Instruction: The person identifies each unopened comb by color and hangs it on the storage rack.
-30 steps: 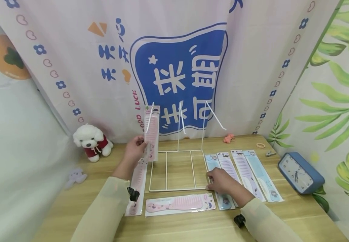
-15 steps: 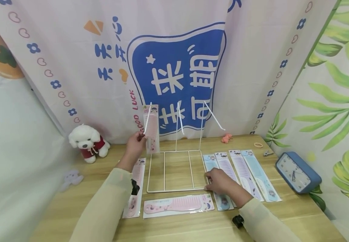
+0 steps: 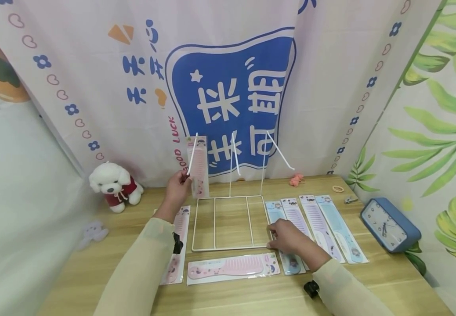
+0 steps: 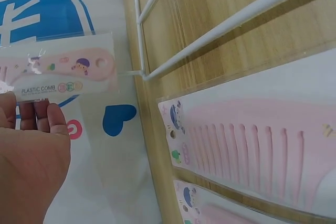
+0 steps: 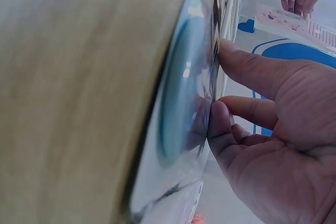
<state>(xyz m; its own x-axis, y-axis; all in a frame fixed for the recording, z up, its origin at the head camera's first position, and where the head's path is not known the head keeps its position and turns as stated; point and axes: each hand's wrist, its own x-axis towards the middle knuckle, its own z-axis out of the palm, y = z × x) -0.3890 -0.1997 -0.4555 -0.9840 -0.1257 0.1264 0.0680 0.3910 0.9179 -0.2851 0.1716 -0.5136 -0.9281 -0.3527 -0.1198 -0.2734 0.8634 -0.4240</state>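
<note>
Pinches the left edge of a packaged pink comb (image 3: 200,175) with the left hand (image 3: 177,188), fingertips curled. Holds it upright behind the leftmost prong (image 3: 193,153) of a white wire rack (image 3: 229,197), with the prong's tip just beside the fingers — cannot tell whether hung through the hole or only held there. Touches the near right corner of the rack's base with the right hand (image 3: 289,237), fingers bent; cannot tell whether pinching the wire or merely resting on it.

Shows a second pink comb (image 3: 233,268) lying crosswise just in front of the base, and a third pink comb (image 4: 252,140) along its left side, beside a fourth pink comb (image 4: 220,211). Lines up to the right a blue comb (image 3: 277,211), partly under the right hand, two purple combs (image 3: 296,215) and another blue comb (image 3: 342,230) — all packaged. Includes farther out a white plush dog (image 3: 111,186) at left and a blue clock (image 3: 390,224) at right.
</note>
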